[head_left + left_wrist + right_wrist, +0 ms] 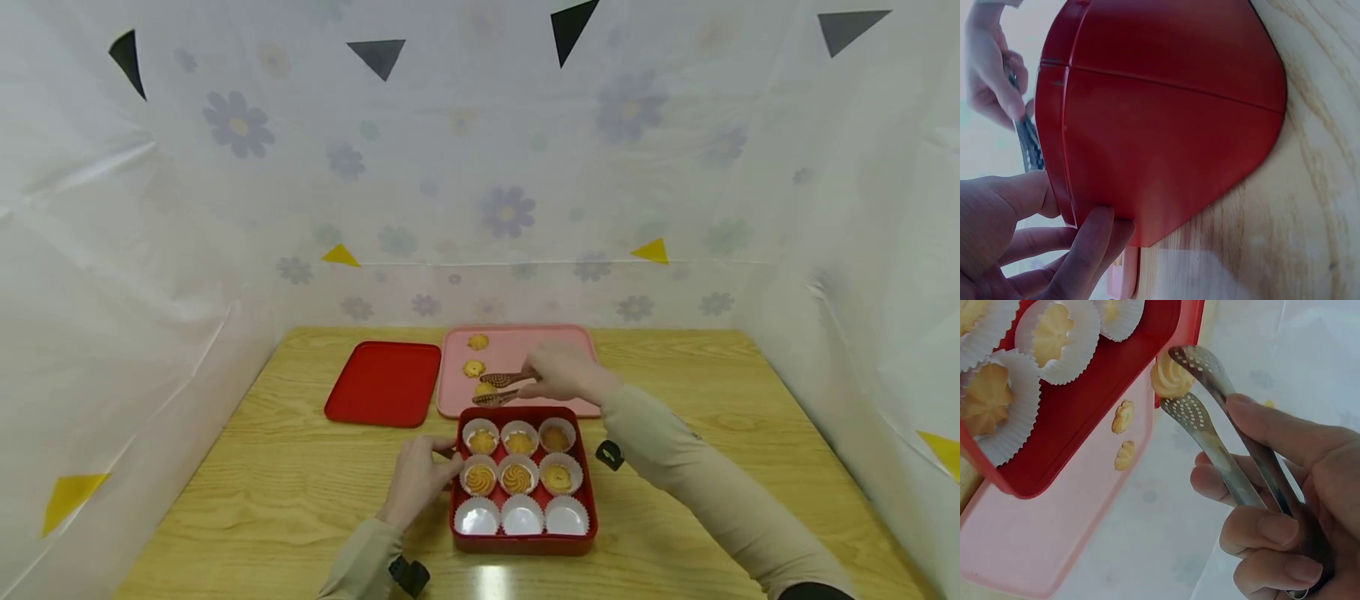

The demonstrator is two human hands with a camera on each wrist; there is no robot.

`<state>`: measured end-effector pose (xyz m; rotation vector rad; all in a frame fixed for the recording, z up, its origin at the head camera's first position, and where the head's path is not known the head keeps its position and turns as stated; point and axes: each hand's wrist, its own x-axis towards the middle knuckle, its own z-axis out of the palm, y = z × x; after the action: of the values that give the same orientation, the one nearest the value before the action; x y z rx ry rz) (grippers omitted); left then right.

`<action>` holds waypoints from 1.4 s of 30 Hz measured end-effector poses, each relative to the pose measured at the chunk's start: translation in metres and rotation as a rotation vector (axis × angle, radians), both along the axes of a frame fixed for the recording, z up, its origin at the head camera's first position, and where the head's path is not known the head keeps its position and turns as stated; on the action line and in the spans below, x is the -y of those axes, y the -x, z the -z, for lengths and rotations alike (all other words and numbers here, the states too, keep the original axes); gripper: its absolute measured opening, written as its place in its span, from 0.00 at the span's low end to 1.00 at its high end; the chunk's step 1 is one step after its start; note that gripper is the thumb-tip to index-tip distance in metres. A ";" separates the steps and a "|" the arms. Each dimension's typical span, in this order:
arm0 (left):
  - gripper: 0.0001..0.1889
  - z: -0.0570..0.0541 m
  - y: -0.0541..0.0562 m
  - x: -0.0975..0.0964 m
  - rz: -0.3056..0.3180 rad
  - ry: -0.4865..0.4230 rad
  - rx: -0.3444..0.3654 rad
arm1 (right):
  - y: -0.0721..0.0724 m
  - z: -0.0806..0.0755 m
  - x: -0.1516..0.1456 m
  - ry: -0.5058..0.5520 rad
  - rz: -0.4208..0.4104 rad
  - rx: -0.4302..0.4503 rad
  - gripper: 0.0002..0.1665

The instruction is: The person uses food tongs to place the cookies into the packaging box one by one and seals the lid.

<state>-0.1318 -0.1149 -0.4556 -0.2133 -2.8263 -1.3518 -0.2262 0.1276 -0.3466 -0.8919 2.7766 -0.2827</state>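
Note:
My right hand (566, 372) grips metal tongs (504, 379) with perforated tips. Between those tips is a swirled cookie (1171, 378), over the near left part of the pink tray (555, 337). On that tray's left side lie two more cookies (474, 368). Nearest me stands a red box (525, 546) lined with white paper cups. Its far and middle rows of cups hold cookies (480, 479); the near row of cups (522, 517) shows bare white bottoms. With thumb at the rim and fingers against the outer wall, my left hand (420, 475) holds the box's left side.
A red square tray or lid (386, 383) lies left of the pink tray on the wooden table (675, 367). Behind the table and along both sides hangs a pale flowered sheet (480, 167) with black and yellow triangles.

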 end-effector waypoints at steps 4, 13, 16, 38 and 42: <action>0.15 0.000 0.000 0.000 0.002 0.002 0.001 | -0.009 -0.001 -0.009 -0.026 -0.070 -0.012 0.13; 0.15 0.000 0.000 0.000 0.002 0.006 -0.014 | -0.031 -0.006 -0.024 -0.042 -0.187 0.046 0.09; 0.15 -0.001 0.000 -0.001 0.004 0.002 -0.012 | -0.037 -0.004 -0.024 -0.046 -0.223 0.088 0.10; 0.15 -0.001 0.000 -0.001 0.005 -0.001 0.003 | -0.069 0.011 0.006 -0.117 -0.287 0.117 0.19; 0.15 -0.001 0.000 -0.001 0.005 -0.002 0.001 | -0.071 0.012 0.007 -0.118 -0.311 0.087 0.18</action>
<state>-0.1322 -0.1142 -0.4542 -0.2202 -2.8267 -1.3556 -0.1555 0.1210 -0.3589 -1.2276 2.4977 -0.1023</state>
